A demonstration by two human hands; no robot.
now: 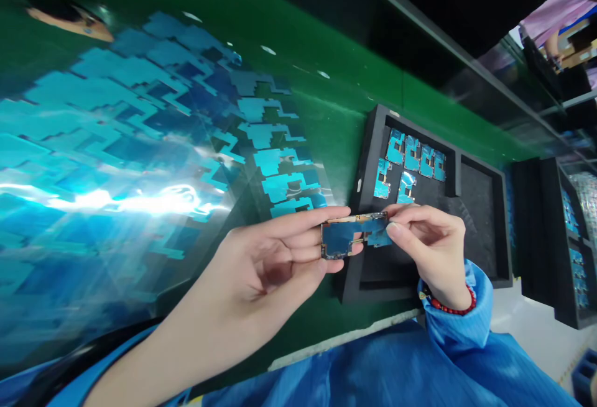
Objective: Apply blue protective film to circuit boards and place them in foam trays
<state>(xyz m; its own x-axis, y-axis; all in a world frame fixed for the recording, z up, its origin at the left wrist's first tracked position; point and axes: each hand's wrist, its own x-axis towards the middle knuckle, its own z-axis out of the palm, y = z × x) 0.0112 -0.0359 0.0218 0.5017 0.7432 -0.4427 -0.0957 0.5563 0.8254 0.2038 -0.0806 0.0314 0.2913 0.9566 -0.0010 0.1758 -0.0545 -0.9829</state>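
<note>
My left hand [275, 261] pinches a small circuit board [342, 238] by its left end, fingers closed round it, above the near part of a black foam tray [368, 152]. My right hand [431, 242] grips the board's right end, where a blue film piece [379, 238] sticks out between thumb and fingers. A red bead bracelet [450, 307] sits on the right wrist. Several blue-covered boards [413, 158] lie in the tray's far left compartment.
A large shiny clear sheet carrying many blue film shapes [140, 140] covers the green belt [336, 96] on the left. More black trays with boards [566, 239] stand at the right. Another person's pink sleeve [559, 6] shows at top right.
</note>
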